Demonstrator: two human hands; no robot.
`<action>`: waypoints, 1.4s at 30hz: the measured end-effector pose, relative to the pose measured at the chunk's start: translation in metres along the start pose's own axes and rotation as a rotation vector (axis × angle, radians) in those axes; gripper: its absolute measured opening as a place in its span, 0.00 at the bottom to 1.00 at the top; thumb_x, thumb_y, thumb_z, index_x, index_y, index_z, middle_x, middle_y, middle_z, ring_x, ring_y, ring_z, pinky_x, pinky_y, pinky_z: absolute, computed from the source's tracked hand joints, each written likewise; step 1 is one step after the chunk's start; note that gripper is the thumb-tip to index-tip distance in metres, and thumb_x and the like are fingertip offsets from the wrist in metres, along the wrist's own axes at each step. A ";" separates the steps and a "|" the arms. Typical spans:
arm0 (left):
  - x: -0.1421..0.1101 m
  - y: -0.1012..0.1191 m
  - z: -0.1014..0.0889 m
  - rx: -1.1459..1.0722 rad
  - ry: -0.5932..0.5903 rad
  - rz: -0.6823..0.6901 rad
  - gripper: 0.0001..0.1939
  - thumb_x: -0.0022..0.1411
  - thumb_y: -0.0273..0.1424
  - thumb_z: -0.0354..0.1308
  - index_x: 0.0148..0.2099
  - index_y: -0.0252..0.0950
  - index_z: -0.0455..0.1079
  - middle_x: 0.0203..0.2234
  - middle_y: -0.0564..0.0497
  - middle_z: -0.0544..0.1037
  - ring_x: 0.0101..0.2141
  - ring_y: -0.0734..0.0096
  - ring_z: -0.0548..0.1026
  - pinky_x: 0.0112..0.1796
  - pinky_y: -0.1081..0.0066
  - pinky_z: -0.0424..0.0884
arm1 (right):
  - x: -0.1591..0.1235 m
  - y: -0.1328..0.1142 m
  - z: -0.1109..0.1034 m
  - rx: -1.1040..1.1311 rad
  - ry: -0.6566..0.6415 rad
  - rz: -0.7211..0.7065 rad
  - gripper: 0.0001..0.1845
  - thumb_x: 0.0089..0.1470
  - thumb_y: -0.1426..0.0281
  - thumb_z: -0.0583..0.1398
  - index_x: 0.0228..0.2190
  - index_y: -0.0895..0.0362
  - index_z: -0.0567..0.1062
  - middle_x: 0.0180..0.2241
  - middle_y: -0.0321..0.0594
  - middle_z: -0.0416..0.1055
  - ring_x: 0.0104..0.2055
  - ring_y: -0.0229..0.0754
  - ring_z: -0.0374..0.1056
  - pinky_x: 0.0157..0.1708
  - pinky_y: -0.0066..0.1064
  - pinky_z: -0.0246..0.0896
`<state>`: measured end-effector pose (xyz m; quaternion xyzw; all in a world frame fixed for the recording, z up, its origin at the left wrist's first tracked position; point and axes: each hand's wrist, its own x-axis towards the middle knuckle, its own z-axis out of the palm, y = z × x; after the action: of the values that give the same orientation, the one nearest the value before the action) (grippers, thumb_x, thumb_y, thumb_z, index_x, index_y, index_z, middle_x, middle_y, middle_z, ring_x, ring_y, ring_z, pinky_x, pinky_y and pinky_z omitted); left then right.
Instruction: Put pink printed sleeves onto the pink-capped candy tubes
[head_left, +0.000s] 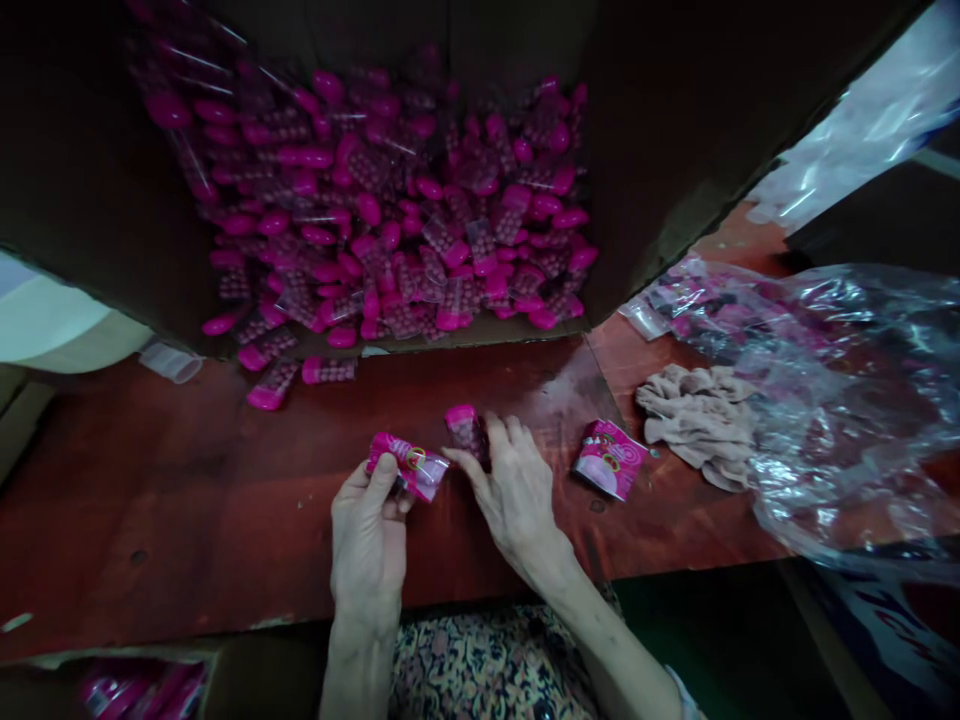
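My left hand (366, 535) pinches a pink printed sleeve (401, 458) with a see-through end between thumb and fingers. Beside it, my right hand (521, 490) has its fingers closed around a small clear bottle (465, 430) with a pink cap and small balls inside. The bottle is close to the tabletop; its lower part is hidden by the fingers. The right thumb reaches toward the sleeve's clear end. To the right of that hand lies a stack of flat pink sleeves (611, 462).
A large open box (652, 150) at the back holds many pink-capped bottles (375, 210); several lie at its front edge. On the red table (187, 470) are a crumpled cloth glove (701, 420), a clear plastic bag (847, 430) and a clear cup (171, 360).
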<state>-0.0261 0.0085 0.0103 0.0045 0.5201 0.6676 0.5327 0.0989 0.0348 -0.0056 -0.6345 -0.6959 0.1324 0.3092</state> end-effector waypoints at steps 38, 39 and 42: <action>-0.014 -0.023 0.022 -0.012 -0.168 0.009 0.07 0.45 0.24 0.66 0.31 0.34 0.74 0.26 0.52 0.79 0.28 0.76 0.75 0.35 0.74 0.69 | -0.036 -0.011 -0.021 0.562 -0.079 0.178 0.16 0.51 0.70 0.60 0.44 0.57 0.73 0.35 0.41 0.72 0.35 0.41 0.69 0.37 0.31 0.66; -0.013 -0.022 0.022 -0.011 -0.171 -0.010 0.07 0.46 0.25 0.66 0.32 0.34 0.74 0.26 0.52 0.79 0.27 0.76 0.75 0.35 0.74 0.69 | -0.036 -0.011 -0.022 0.596 -0.114 0.188 0.16 0.51 0.70 0.60 0.44 0.56 0.73 0.36 0.40 0.72 0.36 0.41 0.69 0.37 0.31 0.66; -0.011 -0.022 0.020 0.010 -0.206 -0.054 0.07 0.47 0.27 0.65 0.32 0.33 0.75 0.26 0.51 0.79 0.26 0.75 0.74 0.36 0.73 0.69 | -0.034 -0.008 -0.025 0.755 -0.266 0.270 0.14 0.52 0.69 0.59 0.43 0.55 0.74 0.37 0.39 0.73 0.37 0.42 0.69 0.38 0.31 0.66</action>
<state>0.0056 0.0118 0.0101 0.0614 0.4659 0.6464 0.6011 0.1075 -0.0050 0.0099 -0.5397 -0.5429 0.4981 0.4072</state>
